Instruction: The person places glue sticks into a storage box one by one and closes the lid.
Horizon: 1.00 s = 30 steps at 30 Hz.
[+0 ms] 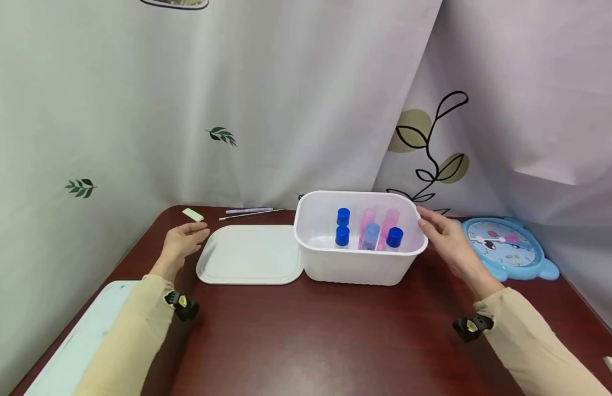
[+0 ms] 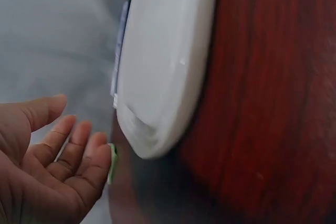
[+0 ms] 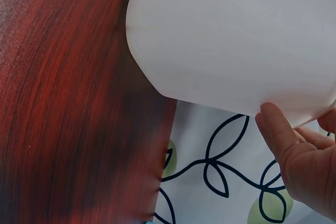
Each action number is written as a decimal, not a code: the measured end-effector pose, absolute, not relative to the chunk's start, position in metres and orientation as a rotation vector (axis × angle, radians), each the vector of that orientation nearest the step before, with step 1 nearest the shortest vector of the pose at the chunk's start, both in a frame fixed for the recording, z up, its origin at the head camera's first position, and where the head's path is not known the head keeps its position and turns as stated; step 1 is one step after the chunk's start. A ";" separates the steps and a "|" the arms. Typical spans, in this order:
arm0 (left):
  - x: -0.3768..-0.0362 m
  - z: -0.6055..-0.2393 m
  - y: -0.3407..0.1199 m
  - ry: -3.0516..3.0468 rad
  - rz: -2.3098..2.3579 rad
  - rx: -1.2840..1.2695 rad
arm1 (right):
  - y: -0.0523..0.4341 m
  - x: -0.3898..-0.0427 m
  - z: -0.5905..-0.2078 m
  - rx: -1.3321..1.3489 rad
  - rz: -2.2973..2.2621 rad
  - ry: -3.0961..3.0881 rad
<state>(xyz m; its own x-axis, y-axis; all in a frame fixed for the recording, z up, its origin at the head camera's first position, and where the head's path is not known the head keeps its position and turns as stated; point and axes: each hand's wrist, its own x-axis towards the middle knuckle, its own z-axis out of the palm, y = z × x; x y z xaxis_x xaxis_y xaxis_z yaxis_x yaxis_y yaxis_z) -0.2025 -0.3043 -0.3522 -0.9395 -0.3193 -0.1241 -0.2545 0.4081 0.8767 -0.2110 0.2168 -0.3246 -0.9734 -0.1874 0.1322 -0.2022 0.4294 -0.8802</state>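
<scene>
Leaf-print curtains back a dark red tabletop. At its far middle sits a white tub, long axis left-right, opening upward, right hand open at its rim; left hand open beside the lid.

Dark red-brown tabletop. White tub, white lid. Inside, pink tubes and blue caps. Light blue clock with pink hands. Pale green eraser. Grey-white curtain with dark green leaf prints and black vine lines. Beige sleeves.
</scene>
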 end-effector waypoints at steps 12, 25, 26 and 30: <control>-0.195 -0.367 -0.318 -2.791 -1.523 0.567 | 0.218 -0.211 -0.322 0.351 1.605 -2.648; -0.194 -0.348 -0.333 -2.663 -1.734 0.562 | 0.219 -0.212 -0.319 0.322 1.592 -2.660; -0.194 -0.347 -0.333 -2.670 -1.742 0.556 | 0.219 -0.212 -0.320 0.326 1.595 -2.658; -0.190 -0.343 -0.334 -2.690 -1.801 0.506 | 0.219 -0.211 -0.321 0.327 1.598 -2.657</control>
<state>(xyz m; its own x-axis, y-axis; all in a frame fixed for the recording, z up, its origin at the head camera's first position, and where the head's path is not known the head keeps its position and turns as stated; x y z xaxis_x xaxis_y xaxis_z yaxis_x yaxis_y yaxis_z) -0.1902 -0.3344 -0.3435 -0.9434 -0.1783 -0.2797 -0.3265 0.3508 0.8777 -0.2114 0.2193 -0.3215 -0.9777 -0.1666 0.1279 -0.1911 0.4527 -0.8709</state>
